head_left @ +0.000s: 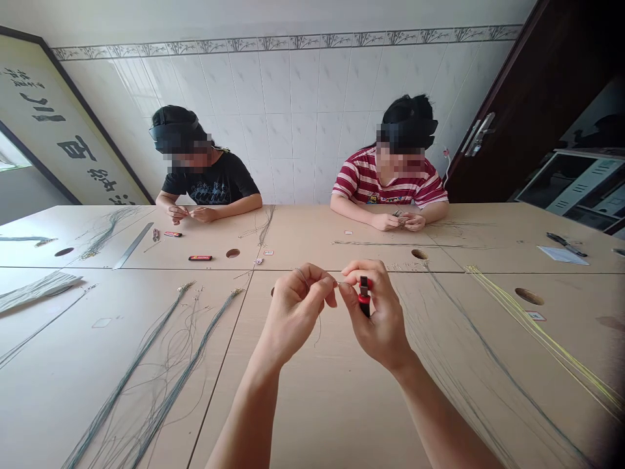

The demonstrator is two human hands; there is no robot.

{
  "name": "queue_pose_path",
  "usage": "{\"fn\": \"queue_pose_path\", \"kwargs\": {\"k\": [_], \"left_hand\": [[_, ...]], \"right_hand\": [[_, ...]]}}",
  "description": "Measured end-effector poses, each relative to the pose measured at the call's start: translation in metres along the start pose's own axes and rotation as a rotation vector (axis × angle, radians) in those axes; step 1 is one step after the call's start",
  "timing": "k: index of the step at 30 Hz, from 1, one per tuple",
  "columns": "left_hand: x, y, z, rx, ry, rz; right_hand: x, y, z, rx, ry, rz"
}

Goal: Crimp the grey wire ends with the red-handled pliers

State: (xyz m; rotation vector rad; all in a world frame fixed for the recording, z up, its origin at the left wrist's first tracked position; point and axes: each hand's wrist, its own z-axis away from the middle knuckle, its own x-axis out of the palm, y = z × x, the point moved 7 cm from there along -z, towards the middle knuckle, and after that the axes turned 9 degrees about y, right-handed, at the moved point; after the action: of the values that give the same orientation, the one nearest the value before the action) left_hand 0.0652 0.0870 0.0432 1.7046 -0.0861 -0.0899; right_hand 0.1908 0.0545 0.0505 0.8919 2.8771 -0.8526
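Note:
My left hand [303, 306] is closed, pinching a thin grey cord [319, 331] between thumb and fingertips. A loop of it lies over the fingers and a loose end hangs below. My right hand [378, 312] is curled round a small black and red lighter [364, 298], held upright in the palm. The right thumb and forefinger meet the left fingertips at a tiny pale piece [338, 283] on the cord, too small to make out. Both hands are raised above the table [312, 404].
Bundles of grey-green cord [195, 358] with small metal ends lie at left. Yellow cords [541, 329] and grey cords [481, 339] run along the right. A ruler [133, 246] and another lighter [200, 258] lie farther back. Two people [209, 176] sit opposite, working with their hands.

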Motion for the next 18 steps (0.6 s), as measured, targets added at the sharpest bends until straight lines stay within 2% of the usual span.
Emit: {"fn": "queue_pose_path", "kwargs": {"k": [18], "left_hand": [[-0.0020,-0.0038,-0.0030,-0.001,0.001,-0.025]], "right_hand": [[0.0042,-0.0010,-0.0003,-0.015,-0.023,-0.011]]}}
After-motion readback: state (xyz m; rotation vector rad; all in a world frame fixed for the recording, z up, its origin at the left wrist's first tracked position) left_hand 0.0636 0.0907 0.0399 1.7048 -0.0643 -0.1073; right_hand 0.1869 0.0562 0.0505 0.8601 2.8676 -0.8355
